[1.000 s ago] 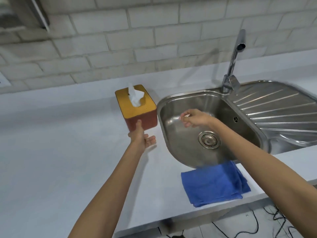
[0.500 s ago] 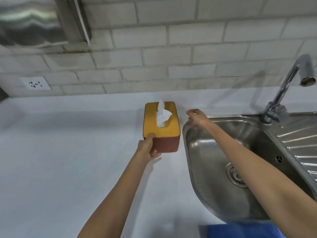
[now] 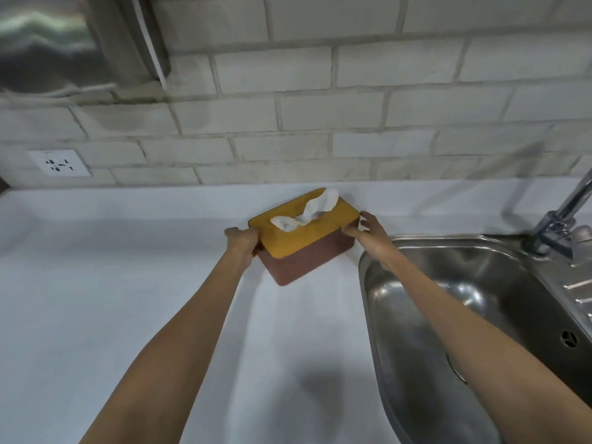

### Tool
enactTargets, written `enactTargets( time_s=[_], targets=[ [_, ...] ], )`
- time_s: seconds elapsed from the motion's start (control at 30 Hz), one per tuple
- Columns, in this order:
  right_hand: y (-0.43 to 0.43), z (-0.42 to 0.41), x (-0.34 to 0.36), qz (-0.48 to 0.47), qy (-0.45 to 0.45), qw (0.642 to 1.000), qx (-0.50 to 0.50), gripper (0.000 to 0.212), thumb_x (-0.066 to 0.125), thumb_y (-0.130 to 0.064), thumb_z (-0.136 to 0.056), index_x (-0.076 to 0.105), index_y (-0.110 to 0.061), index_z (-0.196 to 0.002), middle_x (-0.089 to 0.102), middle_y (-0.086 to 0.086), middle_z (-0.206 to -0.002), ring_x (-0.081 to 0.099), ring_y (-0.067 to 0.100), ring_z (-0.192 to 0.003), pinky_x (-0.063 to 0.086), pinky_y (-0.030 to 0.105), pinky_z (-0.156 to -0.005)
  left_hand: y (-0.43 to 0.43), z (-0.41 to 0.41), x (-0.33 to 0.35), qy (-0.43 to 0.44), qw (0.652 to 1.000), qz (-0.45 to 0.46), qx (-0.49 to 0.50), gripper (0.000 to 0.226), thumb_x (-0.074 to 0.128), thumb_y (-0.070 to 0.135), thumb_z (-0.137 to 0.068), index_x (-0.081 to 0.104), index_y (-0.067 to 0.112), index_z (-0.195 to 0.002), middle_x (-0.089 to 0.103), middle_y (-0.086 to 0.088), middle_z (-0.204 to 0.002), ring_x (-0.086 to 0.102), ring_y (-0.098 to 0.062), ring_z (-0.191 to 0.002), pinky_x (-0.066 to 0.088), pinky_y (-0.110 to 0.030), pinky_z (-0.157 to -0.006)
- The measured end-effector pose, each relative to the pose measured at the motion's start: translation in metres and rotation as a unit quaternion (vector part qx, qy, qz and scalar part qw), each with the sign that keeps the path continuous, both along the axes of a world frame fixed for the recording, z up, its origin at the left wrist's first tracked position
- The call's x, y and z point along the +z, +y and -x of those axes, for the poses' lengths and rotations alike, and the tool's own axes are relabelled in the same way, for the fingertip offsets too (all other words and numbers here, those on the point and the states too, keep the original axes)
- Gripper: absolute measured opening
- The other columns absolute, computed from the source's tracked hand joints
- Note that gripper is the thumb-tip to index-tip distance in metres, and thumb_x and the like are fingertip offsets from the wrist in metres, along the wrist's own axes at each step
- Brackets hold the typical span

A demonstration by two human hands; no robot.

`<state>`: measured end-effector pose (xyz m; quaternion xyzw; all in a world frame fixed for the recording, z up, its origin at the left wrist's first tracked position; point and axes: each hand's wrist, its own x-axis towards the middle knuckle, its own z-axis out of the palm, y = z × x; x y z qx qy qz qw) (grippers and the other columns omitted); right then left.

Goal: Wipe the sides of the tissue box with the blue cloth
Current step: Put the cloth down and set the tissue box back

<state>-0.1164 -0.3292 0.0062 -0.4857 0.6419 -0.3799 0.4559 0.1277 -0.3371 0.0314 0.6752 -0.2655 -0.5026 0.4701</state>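
Observation:
The tissue box (image 3: 298, 251) has a yellow lid, reddish-brown sides and a white tissue sticking out of its slot. It stands turned at an angle on the white counter (image 3: 128, 299), near the back wall. My left hand (image 3: 243, 240) grips its left end. My right hand (image 3: 365, 232) holds its right end, thumb on the front side and fingers spread behind the corner. The blue cloth is out of view.
A steel sink (image 3: 474, 315) lies just right of the box, with its tap (image 3: 563, 216) at the far right. A wall socket (image 3: 59, 163) sits on the tiled wall at the left, below a metal hood (image 3: 64, 40).
My right hand has come from the sink's rim onto the box's right end. The box has been turned from pointing away to lying slantwise. The view has tilted up and the blue cloth has left it.

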Motion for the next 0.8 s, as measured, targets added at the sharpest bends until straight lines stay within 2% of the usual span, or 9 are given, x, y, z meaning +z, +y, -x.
enactTargets(
  time_s=[0.1,0.23,0.3,0.37,0.47,0.67,0.8],
  targets=[
    [-0.002,-0.002,-0.009,0.039,0.044,0.998,-0.017,0.071,0.073,-0.03,-0.078,0.037,-0.016,-0.138,0.051,0.009,-0.133,0.048,0.025,-0.124,0.041,0.033,-0.099,-0.019,0.001,0.002,0.023,0.999,0.012,-0.022,0.06,0.047,0.021,-0.095,0.019,0.006,-0.146,0.054,-0.016,-0.115,0.056,-0.028,-0.086,0.048,-0.033,-0.061],
    [-0.004,-0.002,-0.016,0.079,0.066,0.992,-0.072,0.064,0.079,-0.029,-0.073,0.045,-0.01,-0.125,0.06,0.011,-0.109,0.059,0.023,-0.095,0.047,0.029,-0.082,-0.043,0.004,0.01,-0.012,0.998,0.019,-0.061,0.058,0.031,0.046,-0.097,0.023,0.016,-0.146,0.05,-0.013,-0.136,0.054,-0.029,-0.108,0.047,-0.036,-0.084],
    [-0.007,-0.002,-0.017,0.084,0.069,0.991,-0.079,0.064,0.081,-0.031,-0.07,0.047,-0.01,-0.121,0.06,0.007,-0.101,0.059,0.02,-0.088,0.047,0.028,-0.077,-0.052,0.008,0.014,-0.034,0.996,0.026,-0.083,0.062,0.025,0.052,-0.097,0.02,0.017,-0.148,0.043,-0.012,-0.145,0.048,-0.029,-0.124,0.042,-0.04,-0.102],
    [-0.01,-0.003,-0.017,0.084,0.072,0.991,-0.08,0.065,0.083,-0.033,-0.067,0.048,-0.011,-0.118,0.059,0.004,-0.097,0.058,0.018,-0.086,0.046,0.027,-0.074,-0.059,0.011,0.016,-0.046,0.994,0.029,-0.094,0.065,0.021,0.055,-0.097,0.018,0.016,-0.149,0.035,-0.012,-0.151,0.039,-0.03,-0.135,0.032,-0.045,-0.113],
    [-0.016,-0.004,-0.017,0.082,0.083,0.99,-0.075,0.066,0.084,-0.034,-0.065,0.047,-0.011,-0.115,0.058,0.0,-0.095,0.058,0.017,-0.085,0.046,0.027,-0.072,-0.067,0.013,0.019,-0.051,0.992,0.033,-0.112,0.066,0.019,0.055,-0.097,0.021,0.016,-0.149,0.035,-0.012,-0.151,0.036,-0.029,-0.137,0.028,-0.044,-0.116],
    [-0.019,-0.004,-0.02,0.087,0.085,0.99,-0.074,0.066,0.085,-0.037,-0.062,0.047,-0.015,-0.112,0.057,-0.002,-0.093,0.059,0.016,-0.082,0.045,0.023,-0.067,-0.077,0.011,0.014,-0.058,0.989,0.038,-0.133,0.064,0.018,0.054,-0.097,0.025,0.016,-0.148,0.04,-0.014,-0.148,0.039,-0.029,-0.135,0.03,-0.044,-0.115],
    [-0.021,-0.003,-0.02,0.079,0.093,0.99,-0.066,0.068,0.084,-0.039,-0.063,0.046,-0.014,-0.114,0.057,-0.002,-0.095,0.059,0.017,-0.084,0.048,0.029,-0.074,-0.075,0.011,0.012,-0.053,0.987,0.044,-0.148,0.068,0.017,0.058,-0.096,0.018,0.018,-0.151,0.03,-0.011,-0.154,0.033,-0.028,-0.14,0.026,-0.045,-0.117]
  ],
)
